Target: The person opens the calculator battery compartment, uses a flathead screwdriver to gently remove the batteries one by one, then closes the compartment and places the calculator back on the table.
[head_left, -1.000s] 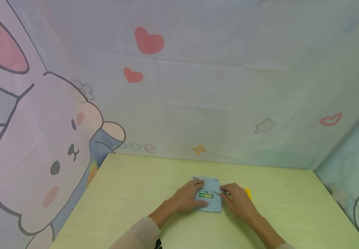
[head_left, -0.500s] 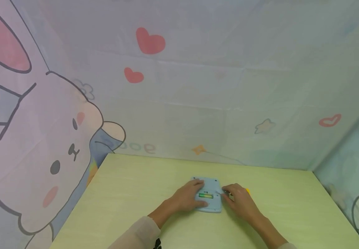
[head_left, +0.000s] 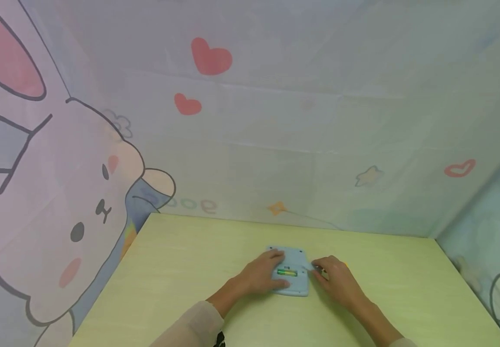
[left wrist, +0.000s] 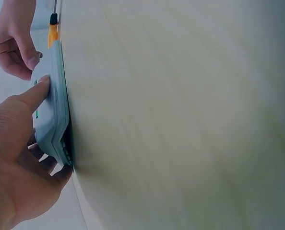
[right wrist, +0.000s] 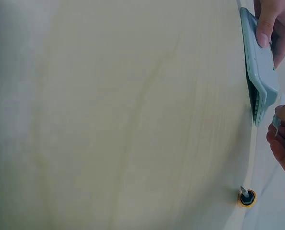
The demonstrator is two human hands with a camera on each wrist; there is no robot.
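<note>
A light blue calculator (head_left: pixel 295 287) lies face down on the table, its back showing an uncovered battery slot with a green battery (head_left: pixel 287 273) in it. My left hand (head_left: pixel 258 275) grips its left side, the thumb (left wrist: pixel 39 92) on the back and the fingers curled round the edge in the left wrist view. Just off the right edge, my right hand (head_left: pixel 338 282) pinches a small light blue battery cover (right wrist: pixel 276 121) between thumb and fingers. Behind that hand lies a screwdriver (left wrist: pixel 53 33) with a yellow-orange handle, mostly hidden in the head view.
The pale yellow-green table (head_left: pixel 189 255) meets a printed cloth backdrop (head_left: pixel 276 120) at its far edge. In the right wrist view the screwdriver's metal shaft (right wrist: pixel 243 191) points toward the camera. A dark looped line (head_left: pixel 493 294) shows beyond the table's right edge.
My right hand has shifted slightly right, drawing the battery cover a little away from the calculator's edge. It now hides more of the yellow screwdriver handle. My left hand has stayed in place.
</note>
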